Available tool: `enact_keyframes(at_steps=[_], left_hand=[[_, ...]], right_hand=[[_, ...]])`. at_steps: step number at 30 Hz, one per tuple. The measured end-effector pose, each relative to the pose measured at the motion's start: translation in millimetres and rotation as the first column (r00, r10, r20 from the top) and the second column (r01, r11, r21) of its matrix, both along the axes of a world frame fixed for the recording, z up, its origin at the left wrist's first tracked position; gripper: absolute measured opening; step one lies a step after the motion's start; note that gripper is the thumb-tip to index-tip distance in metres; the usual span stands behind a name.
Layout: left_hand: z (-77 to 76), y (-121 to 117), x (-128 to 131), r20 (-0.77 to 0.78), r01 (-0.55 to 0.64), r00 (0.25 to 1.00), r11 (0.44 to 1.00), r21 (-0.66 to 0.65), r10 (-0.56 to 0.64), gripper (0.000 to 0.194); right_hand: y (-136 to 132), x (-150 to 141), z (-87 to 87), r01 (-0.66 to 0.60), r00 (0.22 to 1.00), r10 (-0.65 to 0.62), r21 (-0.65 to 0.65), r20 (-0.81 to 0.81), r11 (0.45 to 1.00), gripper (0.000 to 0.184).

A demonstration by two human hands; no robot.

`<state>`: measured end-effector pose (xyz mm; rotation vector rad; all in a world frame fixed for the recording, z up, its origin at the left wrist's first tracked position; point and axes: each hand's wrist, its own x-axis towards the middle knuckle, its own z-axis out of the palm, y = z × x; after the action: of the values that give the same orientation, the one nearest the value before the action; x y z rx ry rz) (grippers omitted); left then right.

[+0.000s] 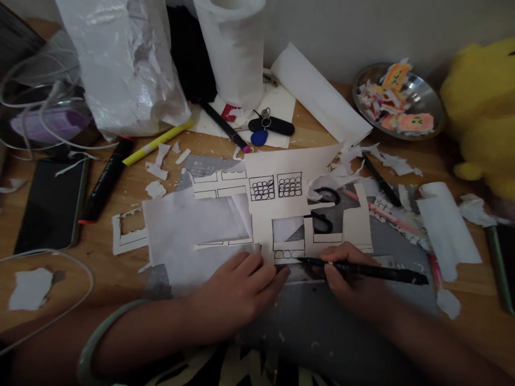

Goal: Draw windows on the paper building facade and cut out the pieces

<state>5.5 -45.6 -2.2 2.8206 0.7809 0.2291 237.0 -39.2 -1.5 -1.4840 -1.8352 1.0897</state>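
Observation:
My right hand (350,273) is closed around a black pen (370,269), its tip touching the lower strip of a cut-out paper sheet (261,225). A few circles are drawn in that strip, left of the tip. Higher on the sheet are two drawn boxes filled with small circles, and several openings are cut through it. My left hand (241,289) holds the sheet's lower edge, left of the pen, with curled fingers. Under the sheet lie a white paper (173,230) and a grey cutting mat (306,311). Black-handled scissors (322,222) show through one opening.
Paper scraps, a black marker (107,179), a yellow marker (159,142) and a phone (52,203) lie at left. Behind are a paper roll (233,53), keys (265,120) and a plastic bag (124,64). A metal bowl (432,88) and yellow plush toy (483,107) stand at right.

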Motion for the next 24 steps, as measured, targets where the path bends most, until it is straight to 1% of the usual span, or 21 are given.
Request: enact_keyframes(at_steps=[4, 8, 13, 17, 24], left_hand=[[0.4, 0.1, 0.0, -0.009, -0.004, 1.0, 1.0, -0.008, 0.004, 0.036], [0.3, -0.2, 0.4, 0.0, -0.007, 1.0, 1.0, -0.014, 0.007, 0.036], [-0.1, -0.2, 1.2, 0.025, -0.018, 1.0, 1.0, 0.004, 0.018, 0.033], [-0.7, -0.3, 1.4, 0.028, -0.025, 0.999, 1.0, 0.009, 0.025, 0.033], [-0.4, -1.0, 1.4, 0.0, -0.02, 1.0, 1.0, -0.004, 0.02, 0.035]], right_hand=[[-1.9, 2.5, -2.6, 0.014, 0.999, -0.015, -0.02, -0.031, 1.0, 0.003], [-2.5, 4.4, -5.2, 0.033, 0.999, -0.033, -0.051, -0.003, 0.998, 0.004], [-2.8, 2.8, -6.5, 0.081, 0.997, -0.081, -0.021, -0.005, 0.997, 0.003], [-3.7, 1.9, -7.2, 0.1, 0.995, -0.101, -0.031, -0.023, 0.994, 0.004], [-3.9, 3.3, -9.6, 0.084, 0.996, -0.085, -0.048, -0.035, 0.995, 0.004]])
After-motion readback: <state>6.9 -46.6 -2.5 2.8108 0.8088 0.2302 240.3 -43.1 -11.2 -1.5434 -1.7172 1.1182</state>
